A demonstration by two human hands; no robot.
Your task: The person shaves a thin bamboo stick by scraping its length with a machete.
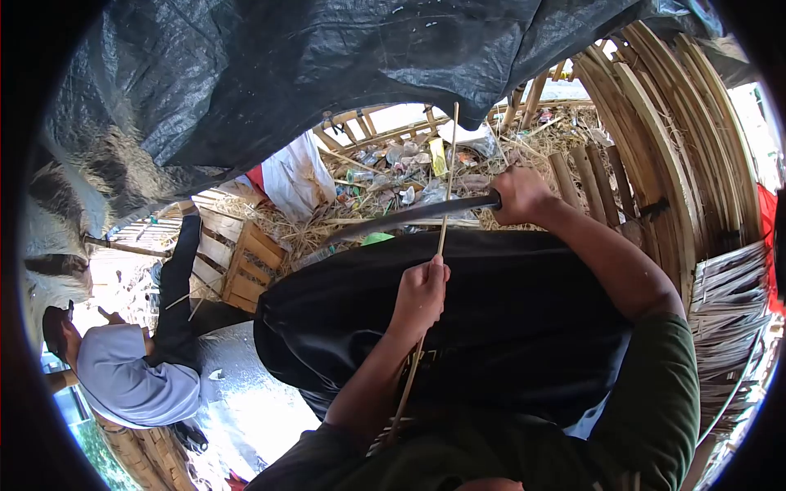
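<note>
My left hand (421, 296) is closed around a thin bamboo stick (449, 196), which rises above the fist and runs down below it toward my body. My right hand (521, 195) grips the handle of a long, dark, curved blade (409, 217). The blade points left and crosses the stick above my left hand; whether it touches the stick I cannot tell. Dark cloth (458, 303) covers my legs under both hands.
Bamboo strips (663, 139) stand at the right. A wooden crate (254, 268) lies left of my legs. Litter and straw (401, 176) cover the ground ahead. A dark tarp (327, 57) hangs overhead. Another person (135, 372) sits at the lower left.
</note>
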